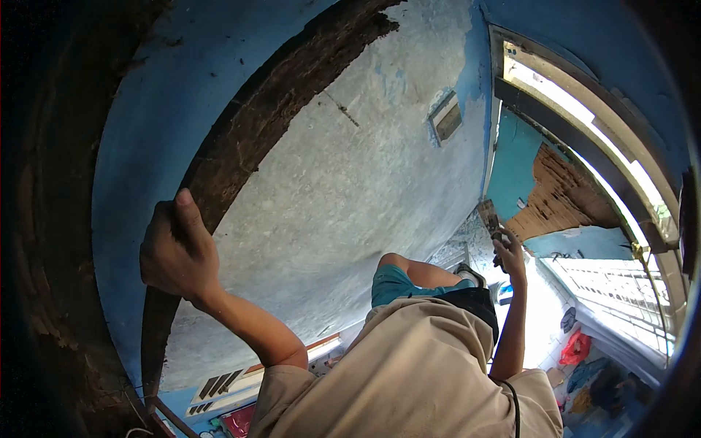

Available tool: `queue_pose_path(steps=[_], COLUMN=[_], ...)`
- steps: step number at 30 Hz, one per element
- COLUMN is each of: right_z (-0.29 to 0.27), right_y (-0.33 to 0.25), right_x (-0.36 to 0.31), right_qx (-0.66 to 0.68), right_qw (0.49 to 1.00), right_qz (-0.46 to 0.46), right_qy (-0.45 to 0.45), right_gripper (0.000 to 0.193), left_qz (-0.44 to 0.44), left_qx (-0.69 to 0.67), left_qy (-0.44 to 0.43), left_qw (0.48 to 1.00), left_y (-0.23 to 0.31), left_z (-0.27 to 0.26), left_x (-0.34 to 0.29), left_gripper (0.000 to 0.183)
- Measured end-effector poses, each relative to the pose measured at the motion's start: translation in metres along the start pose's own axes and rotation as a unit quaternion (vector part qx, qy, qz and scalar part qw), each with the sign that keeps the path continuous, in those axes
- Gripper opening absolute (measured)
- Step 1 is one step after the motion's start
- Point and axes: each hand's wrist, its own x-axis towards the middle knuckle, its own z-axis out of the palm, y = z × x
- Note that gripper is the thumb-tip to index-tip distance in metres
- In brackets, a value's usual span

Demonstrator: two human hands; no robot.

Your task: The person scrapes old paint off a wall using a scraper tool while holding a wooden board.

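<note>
My left hand [177,252] is wrapped round a dark, rough-edged wooden beam [252,120], its thumb lying along the near face. The beam runs from the top middle down to the lower left. In my right hand [513,257], held away to the right, is a scraper [488,213] with a broad, dirty blade and a dark handle. The blade points up and stands apart from the beam. Beside the beam spreads a patchy wall [343,190], mostly bare grey-white, with blue paint left along its edges.
A small rectangular recess [446,119] sits in the wall. At the right are a window frame [584,91], a peeling wood panel [558,193] and a white grille [613,285]. A red plastic bag [575,347] and clutter lie far below. My bent knee [420,271] is close to the wall.
</note>
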Motion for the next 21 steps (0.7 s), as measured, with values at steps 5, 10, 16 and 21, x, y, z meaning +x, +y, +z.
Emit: queue_pose_path(steps=[5, 10, 16, 21], right_z=[0.020, 0.057, 0.161, 0.241], right_y=[-0.048, -0.105, -0.200, -0.236], right_x=[0.005, 0.005, 0.012, 0.005], right_qx=[-0.060, -0.141, -0.170, -0.214], right_qw=[0.996, 0.979, 0.939, 0.860], right_qz=[-0.021, -0.015, -0.238, -0.455], right_qy=[-0.058, -0.148, -0.179, -0.084], right_gripper=[0.035, 0.032, 0.040, 0.053], left_qz=[0.008, 0.010, 0.024, 0.031], left_qx=[-0.009, -0.022, -0.026, -0.029], left_qy=[0.017, 0.025, 0.014, 0.022], left_qw=[1.000, 0.999, 0.999, 0.999], left_y=[0.000, 0.000, -0.004, -0.001], left_z=[0.002, 0.001, 0.004, 0.009], left_x=[-0.001, 0.001, -0.001, 0.000], left_gripper=[0.055, 0.055, 0.054, 0.055])
